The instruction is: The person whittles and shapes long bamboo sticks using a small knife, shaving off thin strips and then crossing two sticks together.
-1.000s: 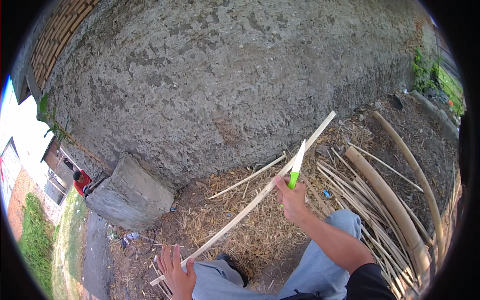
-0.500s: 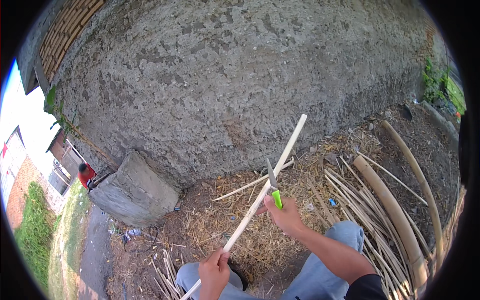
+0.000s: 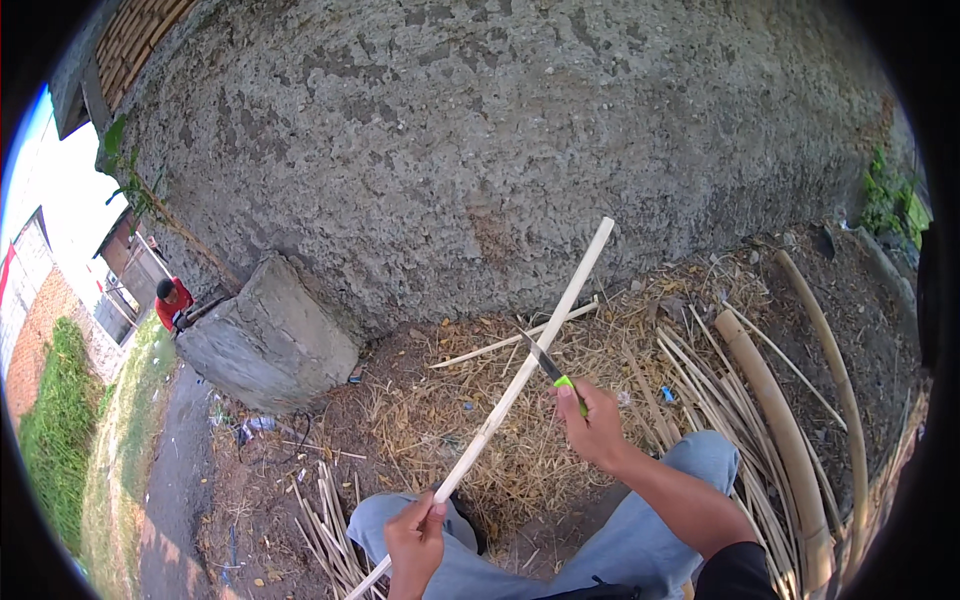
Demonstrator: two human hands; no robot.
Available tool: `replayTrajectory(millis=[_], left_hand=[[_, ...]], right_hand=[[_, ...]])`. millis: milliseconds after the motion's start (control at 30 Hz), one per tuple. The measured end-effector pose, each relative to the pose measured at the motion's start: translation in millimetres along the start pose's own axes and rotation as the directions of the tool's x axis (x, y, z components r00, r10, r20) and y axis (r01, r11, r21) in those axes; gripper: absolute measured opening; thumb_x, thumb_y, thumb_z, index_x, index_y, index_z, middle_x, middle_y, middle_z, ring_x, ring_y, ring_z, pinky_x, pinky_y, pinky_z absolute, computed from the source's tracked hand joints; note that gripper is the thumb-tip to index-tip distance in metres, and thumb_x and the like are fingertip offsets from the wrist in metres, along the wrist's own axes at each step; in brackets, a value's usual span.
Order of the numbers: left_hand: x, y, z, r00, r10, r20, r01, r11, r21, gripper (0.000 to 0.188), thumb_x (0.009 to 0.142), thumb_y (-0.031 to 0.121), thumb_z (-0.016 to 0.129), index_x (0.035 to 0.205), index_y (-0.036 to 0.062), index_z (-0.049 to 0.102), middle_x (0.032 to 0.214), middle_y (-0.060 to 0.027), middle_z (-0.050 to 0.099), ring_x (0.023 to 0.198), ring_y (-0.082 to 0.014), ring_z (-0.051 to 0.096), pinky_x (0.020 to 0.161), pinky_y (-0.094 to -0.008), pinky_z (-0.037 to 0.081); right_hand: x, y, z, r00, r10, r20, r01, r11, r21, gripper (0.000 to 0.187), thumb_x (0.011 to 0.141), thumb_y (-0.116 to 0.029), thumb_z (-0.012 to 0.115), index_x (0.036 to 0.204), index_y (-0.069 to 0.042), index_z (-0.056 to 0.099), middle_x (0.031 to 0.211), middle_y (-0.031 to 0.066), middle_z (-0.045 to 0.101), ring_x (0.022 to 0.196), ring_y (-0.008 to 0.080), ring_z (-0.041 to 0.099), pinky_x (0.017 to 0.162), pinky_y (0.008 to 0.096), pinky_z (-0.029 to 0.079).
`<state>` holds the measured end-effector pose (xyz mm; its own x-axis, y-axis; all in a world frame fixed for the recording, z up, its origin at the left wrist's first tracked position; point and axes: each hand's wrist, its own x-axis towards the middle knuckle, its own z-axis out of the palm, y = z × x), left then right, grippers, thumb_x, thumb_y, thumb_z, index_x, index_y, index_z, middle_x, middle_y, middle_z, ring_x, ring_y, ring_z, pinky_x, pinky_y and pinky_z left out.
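Observation:
A long pale bamboo strip [image 3: 500, 409] slants up from the lower left toward the wall. My left hand [image 3: 415, 540] is closed around its lower part, above my left knee. In my right hand [image 3: 592, 428] is a knife [image 3: 556, 371] with a bright green handle. Its blade points up and to the left and lies across the strip at about mid-length; whether the edge bites into the wood cannot be made out. The right hand itself is to the right of the strip, above the straw between my knees.
Split strips [image 3: 715, 405] and thick bamboo poles [image 3: 780, 420] lie at the right, with more strips [image 3: 335, 535] at the lower left. One loose strip [image 3: 480, 351] rests before the rough wall [image 3: 480, 150]. Beside a concrete block [image 3: 275, 345] is a person in red [image 3: 172, 302].
The knife has turned from nearly upright to tilted leftward across the strip. My right hand has shifted slightly right, and my left hand slightly left with its hold kept.

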<state>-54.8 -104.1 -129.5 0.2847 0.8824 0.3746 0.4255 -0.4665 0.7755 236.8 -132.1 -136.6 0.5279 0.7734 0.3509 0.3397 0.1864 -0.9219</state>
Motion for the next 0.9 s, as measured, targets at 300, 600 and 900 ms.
replayTrajectory(millis=[300, 600, 900], left_hand=[[-16.8, 24.8, -4.7, 0.998, -0.043, 0.034, 0.041, 0.998, 0.053, 0.019, 0.092, 0.017, 0.066, 0.092, -0.0025, 0.068, 0.058, -0.0015, 0.045, 0.054, -0.0056, 0.037, 0.048, -0.0269, 0.027], [-36.2, 21.8, -3.8, 0.998, -0.051, -0.02, 0.053, 0.995, 0.084, 0.02, 0.095, 0.014, 0.063, 0.085, -0.0031, 0.063, 0.061, -0.007, 0.041, 0.057, -0.0122, 0.038, 0.052, -0.03, 0.037], [-47.6, 29.1, -3.4, 0.998, -0.05, -0.05, 0.052, 0.998, 0.032, 0.014, 0.093, 0.01, 0.063, 0.086, -0.0027, 0.064, 0.059, -0.008, 0.045, 0.056, -0.0127, 0.042, 0.052, -0.0311, 0.038]], right_hand=[[-29.6, 2.8, 19.6, 0.821, -0.545, 0.171, 0.57, 0.762, -0.308, 0.025, 0.091, -0.013, 0.061, 0.111, 0.002, 0.059, 0.084, 0.0143, 0.062, 0.061, 0.0304, 0.062, 0.05, 0.0391, 0.048], [-30.4, -3.2, 15.8, 0.849, -0.484, 0.213, 0.528, 0.764, -0.371, 0.027, 0.089, -0.017, 0.064, 0.111, -0.001, 0.06, 0.07, 0.0091, 0.061, 0.046, 0.024, 0.058, 0.036, 0.0368, 0.042], [-24.3, -5.4, 12.8, 0.82, -0.553, 0.149, 0.554, 0.698, -0.454, 0.022, 0.086, -0.013, 0.067, 0.104, -0.001, 0.063, 0.065, 0.0063, 0.06, 0.044, 0.0198, 0.056, 0.037, 0.0332, 0.04]])
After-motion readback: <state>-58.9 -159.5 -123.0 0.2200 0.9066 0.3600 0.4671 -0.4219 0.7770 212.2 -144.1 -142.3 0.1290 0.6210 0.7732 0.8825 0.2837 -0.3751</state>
